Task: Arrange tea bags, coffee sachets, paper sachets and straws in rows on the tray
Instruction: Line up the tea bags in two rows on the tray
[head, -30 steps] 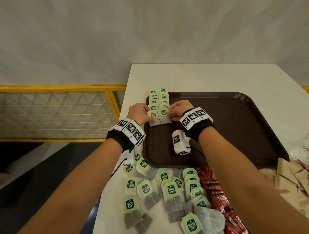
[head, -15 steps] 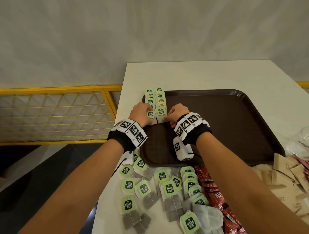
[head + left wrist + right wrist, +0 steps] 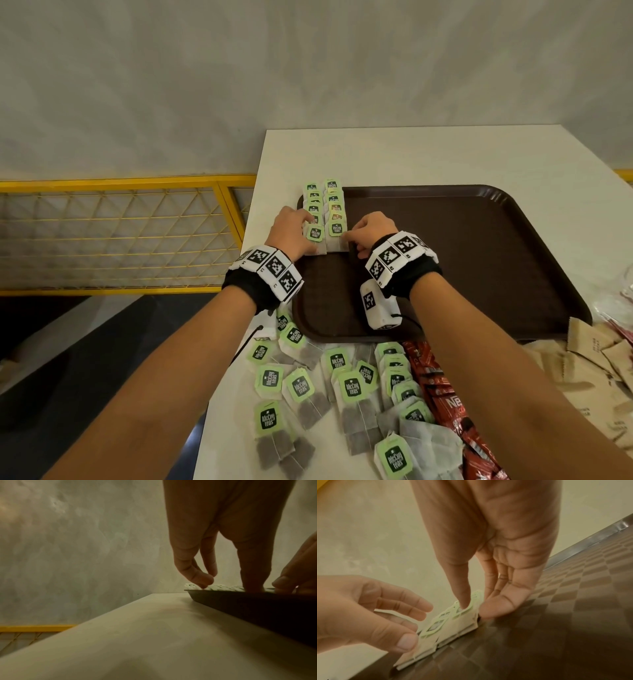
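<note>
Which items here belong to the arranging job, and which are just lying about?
Job:
tray
tea bag rows, touched by left hand and right hand
loose tea bags
red coffee sachets
brown paper sachets

Lying about:
table
yellow railing
clear wrapper, contents unclear

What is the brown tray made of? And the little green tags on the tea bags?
The tray looks like hard plastic: dark brown, with a moulded raised rim that catches a glint and a fine chequered texture seen in the right wrist view, though I can't be sure. The green tags look like thin printed card or paper, flat with a dark logo. The tea bags look like thin, see-through filter paper with dark tea inside.
</note>
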A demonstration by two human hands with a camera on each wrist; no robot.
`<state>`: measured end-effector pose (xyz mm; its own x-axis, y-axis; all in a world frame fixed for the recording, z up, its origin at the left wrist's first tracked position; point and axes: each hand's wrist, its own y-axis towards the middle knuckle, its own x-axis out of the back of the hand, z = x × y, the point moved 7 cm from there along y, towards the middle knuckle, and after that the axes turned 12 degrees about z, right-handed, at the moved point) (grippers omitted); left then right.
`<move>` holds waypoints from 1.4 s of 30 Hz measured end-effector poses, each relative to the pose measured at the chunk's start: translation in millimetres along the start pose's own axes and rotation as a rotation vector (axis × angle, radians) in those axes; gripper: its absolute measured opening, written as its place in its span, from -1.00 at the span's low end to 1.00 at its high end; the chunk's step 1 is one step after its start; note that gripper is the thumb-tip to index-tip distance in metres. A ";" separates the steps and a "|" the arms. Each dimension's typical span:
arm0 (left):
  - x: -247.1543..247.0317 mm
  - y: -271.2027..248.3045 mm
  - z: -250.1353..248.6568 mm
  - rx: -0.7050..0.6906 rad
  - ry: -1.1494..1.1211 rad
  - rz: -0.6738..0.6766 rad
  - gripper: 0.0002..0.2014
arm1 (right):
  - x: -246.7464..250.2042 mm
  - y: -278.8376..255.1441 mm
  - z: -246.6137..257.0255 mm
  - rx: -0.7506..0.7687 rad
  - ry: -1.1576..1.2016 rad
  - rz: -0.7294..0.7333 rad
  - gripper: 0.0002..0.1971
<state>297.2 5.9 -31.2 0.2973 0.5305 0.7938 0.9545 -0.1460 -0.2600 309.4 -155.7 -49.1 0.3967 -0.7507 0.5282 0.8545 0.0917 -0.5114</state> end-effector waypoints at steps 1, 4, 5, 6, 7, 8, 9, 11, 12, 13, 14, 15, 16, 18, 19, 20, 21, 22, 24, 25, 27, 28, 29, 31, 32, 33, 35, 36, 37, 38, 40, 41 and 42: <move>0.1 1.1 2.1 0.017 -0.009 0.003 -0.37 | 0.3 1.3 0.8 0.004 0.026 -0.003 -0.84; -2.7 5.2 3.1 0.043 0.034 0.037 -0.34 | -2.7 6.1 2.1 -0.001 0.090 0.014 -0.78; -3.7 6.6 2.4 0.043 0.062 0.046 -0.36 | -4.4 7.0 2.6 -0.003 0.089 0.024 -0.76; -4.3 7.8 1.4 0.040 0.084 0.050 -0.38 | -5.1 7.7 3.1 -0.001 0.083 0.027 -0.76; -4.6 8.8 0.9 0.040 0.097 0.050 -0.39 | -5.5 8.0 3.6 -0.001 0.081 0.028 -0.77; -4.6 9.6 0.9 0.041 0.101 0.047 -0.39 | -5.1 8.4 3.6 -0.001 0.082 0.026 -0.77; -4.3 10.1 1.6 0.048 0.100 0.043 -0.40 | -4.6 8.1 3.3 -0.003 0.081 0.026 -0.78; -3.7 10.1 3.3 0.064 0.088 0.041 -0.41 | -3.5 7.0 2.2 -0.005 0.078 0.031 -0.77; -2.8 9.2 3.6 0.067 0.080 0.040 -0.42 | -2.5 5.1 2.5 -0.002 0.073 0.031 -0.75; -1.3 7.2 2.7 0.065 0.073 0.037 -0.41 | -0.3 1.3 3.6 0.006 0.060 0.029 -0.73; 1.6 3.9 0.5 0.054 0.069 0.028 -0.41 | 3.1 -4.2 6.0 0.028 0.037 0.022 -0.70; 5.8 -1.0 -2.6 0.036 0.064 0.014 -0.42 | 7.2 -11.9 9.5 0.064 0.005 0.014 -0.67; 11.3 -7.8 -6.6 0.011 0.052 -0.008 -0.43 | 11.1 -22.0 13.7 0.113 -0.021 0.008 -0.64; 23.9 -27.4 -13.1 -0.036 -0.007 -0.043 -0.48 | 13.7 -51.9 23.6 0.235 -0.044 0.025 -0.67; 28.7 -39.4 -15.4 -0.054 -0.040 -0.042 -0.52 | 10.8 -68.9 27.0 0.295 -0.048 0.059 -0.71; 30.7 -51.9 -15.9 -0.067 -0.067 -0.021 -0.58 | 4.5 -86.3 29.4 0.346 -0.059 0.116 -0.74; 29.7 -65.4 -15.1 -0.074 -0.082 0.019 -0.64 | -5.7 -103.1 29.5 0.381 -0.079 0.196 -0.76; 26.0 -78.6 -13.1 -0.070 -0.080 0.072 -0.70 | -17.8 -119.6 28.6 0.405 -0.109 0.284 -0.75; 13.0 -105.0 -5.8 -0.026 -0.033 0.195 -0.74 | -42.7 -147.8 23.7 0.424 -0.233 0.427 -0.71; 4.8 -116.8 -0.5 0.009 0.002 0.257 -0.73 | -54.1 -158.8 19.9 0.422 -0.323 0.477 -0.68; -12.0 -138.0 9.5 0.076 0.065 0.367 -0.67 | -74.5 -172.0 8.5 0.398 -0.548 0.537 -0.57; -20.1 -146.7 12.5 0.094 0.084 0.410 -0.63 | -82.4 -175.3 2.0 0.376 -0.667 0.547 -0.50; -27.2 -154.7 13.0 0.096 0.094 0.443 -0.58 | -88.5 -176.8 -5.0 0.346 -0.759 0.548 -0.43; -40.2 -167.1 10.0 0.080 0.111 0.478 -0.47 | -95.9 -177.8 -17.5 0.278 -0.849 0.547 -0.31; -45.3 -171.7 7.7 0.074 0.125 0.478 -0.42 | -98.6 -178.1 -22.5 0.257 -0.870 0.543 -0.27; -49.4 -175.8 6.1 0.077 0.141 0.466 -0.38 | -101.1 -179.0 -26.2 0.245 -0.890 0.538 -0.23; -54.6 -181.9 8.3 0.121 0.174 0.428 -0.29 | -106.0 -180.5 -32.0 0.234 -0.940 0.520 -0.19; -56.9 -184.0 11.6 0.153 0.195 0.415 -0.25 | -108.2 -180.4 -34.2 0.227 -0.959 0.507 -0.18; -58.4 -186.0 15.2 0.183 0.215 0.409 -0.22 | -110.0 -180.5 -34.9 0.222 -0.970 0.498 -0.19; -59.8 -187.4 18.4 0.207 0.224 0.406 -0.20 | -111.3 -180.0 -34.8 0.219 -0.976 0.494 -0.20; -61.9 -188.9 20.5 0.221 0.205 0.403 -0.18 | -112.0 -179.2 -33.1 0.218 -0.989 0.488 -0.20; -63.1 -189.0 19.3 0.211 0.181 0.402 -0.18 | -111.6 -179.0 -31.8 0.221 -1.003 0.481 -0.20; -64.8 -188.8 17.9 0.196 0.145 0.402 -0.20 | -111.1 -178.9 -30.5 0.228 -1.018 0.473 -0.21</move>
<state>97.3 14.0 -43.3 0.6560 0.3397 0.6740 0.7450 -0.1480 -0.6504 102.2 -108.6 -37.0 0.6933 0.2591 0.6725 0.5470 0.4183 -0.7251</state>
